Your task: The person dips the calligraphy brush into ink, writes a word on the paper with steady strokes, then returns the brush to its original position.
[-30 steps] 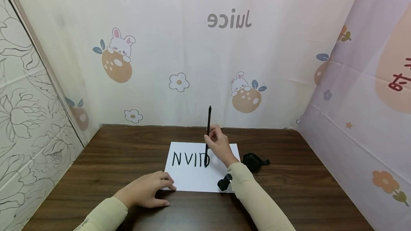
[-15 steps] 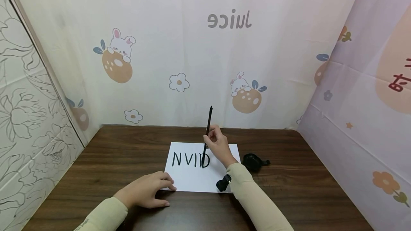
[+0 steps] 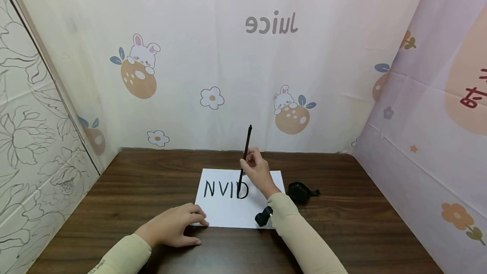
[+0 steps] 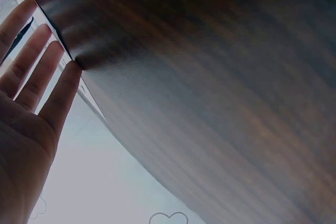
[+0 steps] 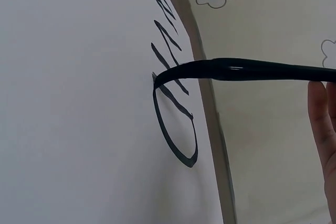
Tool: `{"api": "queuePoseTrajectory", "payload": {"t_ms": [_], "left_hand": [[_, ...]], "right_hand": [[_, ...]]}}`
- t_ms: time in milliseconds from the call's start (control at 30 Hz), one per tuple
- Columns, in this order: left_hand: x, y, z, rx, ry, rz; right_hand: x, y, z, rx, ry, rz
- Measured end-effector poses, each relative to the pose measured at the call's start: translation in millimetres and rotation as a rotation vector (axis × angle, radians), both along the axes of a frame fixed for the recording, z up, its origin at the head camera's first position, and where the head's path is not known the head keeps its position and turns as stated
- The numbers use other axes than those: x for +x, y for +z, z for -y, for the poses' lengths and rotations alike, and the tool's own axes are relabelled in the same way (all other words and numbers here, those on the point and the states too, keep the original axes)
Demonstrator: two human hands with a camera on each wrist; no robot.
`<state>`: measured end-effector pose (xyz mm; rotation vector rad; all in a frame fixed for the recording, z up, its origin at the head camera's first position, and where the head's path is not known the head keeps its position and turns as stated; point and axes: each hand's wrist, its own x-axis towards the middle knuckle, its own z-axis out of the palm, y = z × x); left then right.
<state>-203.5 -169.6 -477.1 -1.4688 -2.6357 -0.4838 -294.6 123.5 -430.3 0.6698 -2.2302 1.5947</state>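
My right hand point(image 3: 261, 175) pinches a black calligraphy brush point(image 3: 247, 141), held nearly upright over the sheet of white paper point(image 3: 222, 212). In the right wrist view the dark bristles point(image 5: 181, 72) bend against the paper, their tip at the end of the D-shaped stroke. Black letters reading "NVID" point(image 3: 224, 189) run across the upper half of the sheet. My left hand point(image 3: 173, 225) rests at the sheet's lower left corner, fingertips on the paper and thumb on the table. The left wrist view shows its fingers point(image 4: 60, 95) spread and fairly straight, holding nothing.
A round black object with a short tab point(image 3: 299, 192) sits on the brown wooden table point(image 3: 361, 223) right of the paper. A small black camera point(image 3: 263, 216) is on my right wrist. Printed curtains point(image 3: 213, 54) close off the table's back and sides.
The brush tip has shifted slightly left along the bottom of the D to its upright stroke, my right hand moving a little left with it. My left hand stays put.
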Motion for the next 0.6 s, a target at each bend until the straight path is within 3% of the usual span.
{"api": "queuePoseTrajectory", "payload": {"t_ms": [600], "left_hand": [[-0.6,-0.4,0.5,0.001,-0.009,0.001]], "right_hand": [[4.9,12.6,-2.3,0.013,-0.022,-0.026]]}}
